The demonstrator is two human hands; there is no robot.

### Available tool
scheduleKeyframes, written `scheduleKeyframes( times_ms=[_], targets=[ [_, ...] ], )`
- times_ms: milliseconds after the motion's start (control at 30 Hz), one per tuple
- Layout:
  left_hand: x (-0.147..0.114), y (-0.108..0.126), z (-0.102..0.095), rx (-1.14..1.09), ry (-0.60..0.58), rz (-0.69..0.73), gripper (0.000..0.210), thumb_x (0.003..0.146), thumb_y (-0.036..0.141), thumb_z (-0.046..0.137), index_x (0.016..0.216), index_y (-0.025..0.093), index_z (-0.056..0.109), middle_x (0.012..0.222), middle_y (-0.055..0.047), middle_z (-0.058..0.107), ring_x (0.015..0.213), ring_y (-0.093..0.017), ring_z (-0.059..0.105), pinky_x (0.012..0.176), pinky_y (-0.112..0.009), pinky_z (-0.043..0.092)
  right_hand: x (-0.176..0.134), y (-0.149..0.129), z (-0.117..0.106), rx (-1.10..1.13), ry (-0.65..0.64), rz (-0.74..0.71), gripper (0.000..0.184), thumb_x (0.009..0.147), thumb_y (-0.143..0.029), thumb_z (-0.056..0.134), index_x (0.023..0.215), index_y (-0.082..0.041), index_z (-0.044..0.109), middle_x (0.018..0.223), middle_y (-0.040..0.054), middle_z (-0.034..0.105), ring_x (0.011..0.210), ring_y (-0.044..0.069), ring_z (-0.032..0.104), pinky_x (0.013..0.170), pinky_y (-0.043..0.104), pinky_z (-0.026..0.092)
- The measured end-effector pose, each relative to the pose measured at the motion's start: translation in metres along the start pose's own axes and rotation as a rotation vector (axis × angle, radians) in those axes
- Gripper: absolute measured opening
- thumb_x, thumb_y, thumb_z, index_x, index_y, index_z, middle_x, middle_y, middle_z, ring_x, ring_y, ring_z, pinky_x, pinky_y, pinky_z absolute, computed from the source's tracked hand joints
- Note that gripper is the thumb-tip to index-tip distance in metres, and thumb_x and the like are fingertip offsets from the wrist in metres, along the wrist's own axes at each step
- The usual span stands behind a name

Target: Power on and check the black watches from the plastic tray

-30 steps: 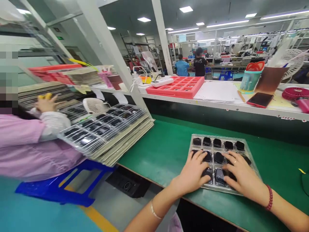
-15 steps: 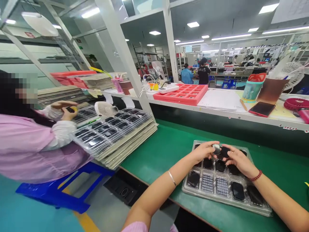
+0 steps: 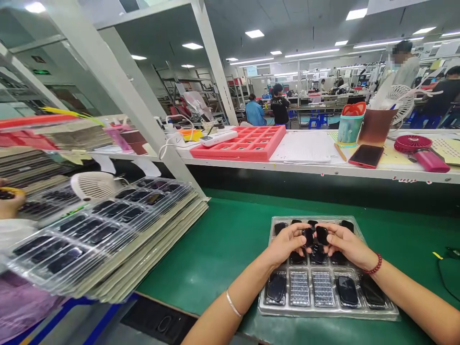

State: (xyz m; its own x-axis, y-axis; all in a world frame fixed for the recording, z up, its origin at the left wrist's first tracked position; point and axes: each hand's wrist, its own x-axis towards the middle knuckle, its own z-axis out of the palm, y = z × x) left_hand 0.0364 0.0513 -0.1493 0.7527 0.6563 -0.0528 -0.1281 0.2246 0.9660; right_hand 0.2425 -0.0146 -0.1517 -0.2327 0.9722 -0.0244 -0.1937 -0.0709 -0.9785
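My left hand (image 3: 287, 243) is closed on a black rounded-square piece (image 3: 308, 236), shaped like a smartwatch body. A similar black piece (image 3: 322, 235) sits between the fingers and thumb of my right hand (image 3: 347, 243). Both pieces are held close together above a clear plastic tray (image 3: 323, 311). In the tray's pockets lie several more black pieces, such as one at the front left (image 3: 276, 287) and another right of centre (image 3: 347, 290). Two front pockets show only their ridged bottoms. My hands cover part of the back rows.
A tall stack of trays (image 3: 168, 230) with black pieces stands to the left, beside a co-worker's sleeve (image 3: 16, 230). Behind the green table (image 3: 230, 230), a shelf carries a red compartment tray (image 3: 251, 143), a phone (image 3: 366, 155) and a small fan (image 3: 413, 143).
The view has swung right, leaving the co-worker mostly out of frame. The left piece showed a pale, shiny face before and now looks black. Both hands still hold their pieces over the tray.
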Motion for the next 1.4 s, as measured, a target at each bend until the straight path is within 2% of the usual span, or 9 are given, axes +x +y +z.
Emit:
scheduleKeyframes(
  times_ms=[133,267,367,567,767,900,1067,1233,1400],
  targets=[
    [-0.001,0.004,0.006,0.104,0.075,0.017,0.047,0.076,0.025,0.059,0.121,0.016,0.050,0.102,-0.009,0.060,0.077,-0.015,0.062,0.055,-0.021,0.048,0.000,-0.002,0.004,0.009,0.060,-0.004,0.040,0.081,-0.037,0.060,0.118,-0.023,0.056,0.111,0.0084,0.059,0.081,0.018,0.064,0.068,0.031,0.055],
    [-0.003,0.003,0.009,0.161,0.085,-0.003,0.051,0.071,0.010,0.054,0.122,0.016,0.047,0.103,-0.009,0.063,0.077,-0.014,0.062,0.054,-0.018,0.045,0.000,-0.003,0.007,-0.049,0.064,-0.017,0.038,0.079,-0.029,0.058,0.116,-0.022,0.055,0.100,0.0067,0.062,0.073,0.016,0.064,0.061,0.028,0.054],
    [-0.003,0.002,0.010,0.186,0.092,-0.018,0.050,0.069,0.006,0.051,0.119,0.016,0.048,0.103,-0.009,0.063,0.075,-0.013,0.063,0.053,-0.017,0.043,0.000,-0.004,0.008,-0.116,0.054,-0.043,0.041,0.076,-0.022,0.057,0.117,-0.022,0.054,0.094,0.0049,0.064,0.067,0.014,0.062,0.055,0.025,0.052],
    [-0.004,0.000,0.009,0.242,0.116,0.005,0.040,0.075,0.020,0.057,0.114,0.015,0.052,0.092,-0.007,0.063,0.071,-0.014,0.063,0.052,-0.019,0.043,-0.002,-0.007,0.010,-0.156,0.030,-0.072,0.038,0.077,-0.026,0.058,0.114,-0.021,0.054,0.096,0.0062,0.065,0.066,0.014,0.062,0.053,0.025,0.050],
    [-0.004,0.001,0.009,0.300,0.148,0.019,0.037,0.078,0.036,0.058,0.107,0.013,0.057,0.076,-0.004,0.062,0.063,-0.014,0.063,0.049,-0.020,0.041,-0.003,-0.010,0.010,-0.125,0.021,-0.025,0.025,0.081,-0.039,0.057,0.096,-0.019,0.058,0.084,0.0044,0.067,0.055,0.011,0.060,0.051,0.024,0.048],
    [-0.004,0.001,0.009,0.304,0.155,0.019,0.035,0.077,0.036,0.059,0.104,0.014,0.058,0.071,-0.002,0.060,0.061,-0.014,0.062,0.048,-0.020,0.039,-0.003,-0.010,0.010,-0.128,0.031,-0.005,0.024,0.081,-0.041,0.056,0.090,-0.019,0.059,0.076,0.0022,0.066,0.050,0.010,0.056,0.049,0.024,0.047],
    [-0.005,0.003,0.010,0.245,0.164,0.010,0.041,0.072,0.026,0.064,0.110,0.016,0.054,0.082,-0.003,0.062,0.066,-0.014,0.062,0.052,-0.020,0.042,-0.002,-0.009,0.011,-0.157,0.014,-0.036,0.032,0.077,-0.036,0.060,0.103,-0.020,0.056,0.090,0.0046,0.066,0.060,0.013,0.061,0.050,0.024,0.047],
    [-0.005,0.004,0.011,0.213,0.160,0.013,0.030,0.072,0.028,0.064,0.098,0.014,0.058,0.076,-0.003,0.063,0.057,-0.010,0.059,0.056,-0.022,0.045,-0.001,-0.005,0.011,-0.215,0.027,-0.020,0.029,0.080,-0.037,0.058,0.103,-0.019,0.056,0.087,0.0039,0.067,0.054,0.010,0.059,0.049,0.023,0.048],
    [-0.005,0.003,0.013,0.217,0.166,0.006,0.030,0.071,0.030,0.065,0.095,0.013,0.058,0.074,-0.002,0.063,0.054,-0.010,0.058,0.054,-0.022,0.045,-0.002,-0.004,0.011,-0.225,0.017,-0.021,0.029,0.081,-0.039,0.057,0.102,-0.019,0.055,0.088,0.0042,0.067,0.054,0.010,0.059,0.049,0.023,0.048]
  ],
)
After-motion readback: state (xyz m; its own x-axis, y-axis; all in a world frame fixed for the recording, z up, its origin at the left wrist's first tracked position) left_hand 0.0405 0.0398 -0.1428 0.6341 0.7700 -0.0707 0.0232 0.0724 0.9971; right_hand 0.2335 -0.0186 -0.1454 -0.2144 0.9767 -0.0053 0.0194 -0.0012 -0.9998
